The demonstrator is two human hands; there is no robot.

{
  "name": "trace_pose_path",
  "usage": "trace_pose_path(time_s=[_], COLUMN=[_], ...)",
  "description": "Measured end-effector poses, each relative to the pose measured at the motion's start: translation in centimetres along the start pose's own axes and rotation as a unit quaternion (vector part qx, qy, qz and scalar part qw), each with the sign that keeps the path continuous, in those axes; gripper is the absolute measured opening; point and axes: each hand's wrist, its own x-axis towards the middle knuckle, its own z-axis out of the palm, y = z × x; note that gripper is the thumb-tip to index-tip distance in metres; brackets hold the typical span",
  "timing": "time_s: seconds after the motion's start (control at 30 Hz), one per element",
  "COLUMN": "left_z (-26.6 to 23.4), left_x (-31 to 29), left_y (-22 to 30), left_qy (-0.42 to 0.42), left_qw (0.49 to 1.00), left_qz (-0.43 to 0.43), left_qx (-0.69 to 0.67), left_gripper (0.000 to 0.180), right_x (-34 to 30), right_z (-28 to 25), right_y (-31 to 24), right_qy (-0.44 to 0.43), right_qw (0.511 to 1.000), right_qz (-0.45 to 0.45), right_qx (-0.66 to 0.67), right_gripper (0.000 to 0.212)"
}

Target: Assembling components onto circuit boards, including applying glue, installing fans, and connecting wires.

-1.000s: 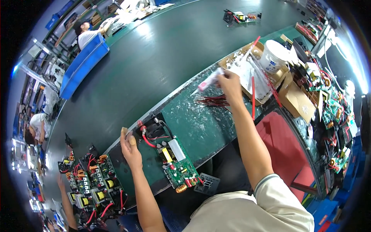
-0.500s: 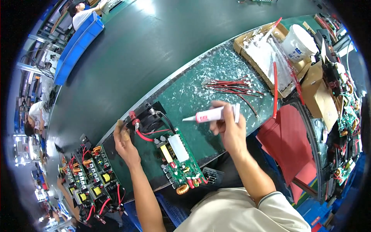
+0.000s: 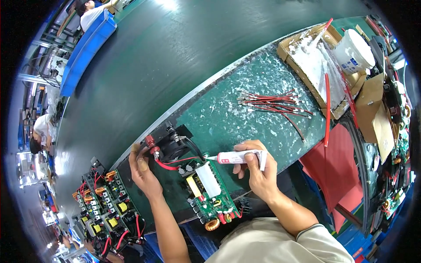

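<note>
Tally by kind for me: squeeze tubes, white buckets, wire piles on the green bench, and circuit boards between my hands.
Squeeze tube: 1
White bucket: 1
Wire pile: 1
Circuit board: 1
Total: 4

**Surroundings, Right and Left Sides**

Loose red and black wires [image 3: 272, 104] lie on a green bench [image 3: 223, 111] marked with white flecks. To their right, a cardboard tray [image 3: 289, 60] shows white residue inside. A white bucket [image 3: 356, 50] sits at its right side; a red tube [image 3: 327, 109] crosses its near edge. Upper left: a long blue bin [image 3: 87, 55], a person [image 3: 93, 16] in white behind it.
</note>
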Motion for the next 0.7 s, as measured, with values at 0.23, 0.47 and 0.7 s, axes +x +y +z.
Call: trace_pose_path(time_s=[0.23,0.47,0.7], left_z=[-0.08,-0.04,-0.22], left_x=[-0.04,-0.12,-0.16], left_y=[-0.14,-0.2,-0.15], left_qy=[-0.016,-0.021,-0.021], left_qw=[1.0,0.999,0.999], left_qz=[0.021,0.025,0.02], left_qx=[-0.014,-0.022,-0.018], left_gripper=[0.057,0.06,0.064], right_x=[0.05,0.08,0.07], right_z=[0.25,0.13,0.19], right_y=[0.28,0.39,0.52], right_qy=[0.012,0.016,0.011], right_qw=[1.0,0.999,0.999], right_qz=[-0.016,-0.038,-0.041], right_qx=[0.011,-0.009,-0.014], right_gripper=[0.031,0.033,0.035])
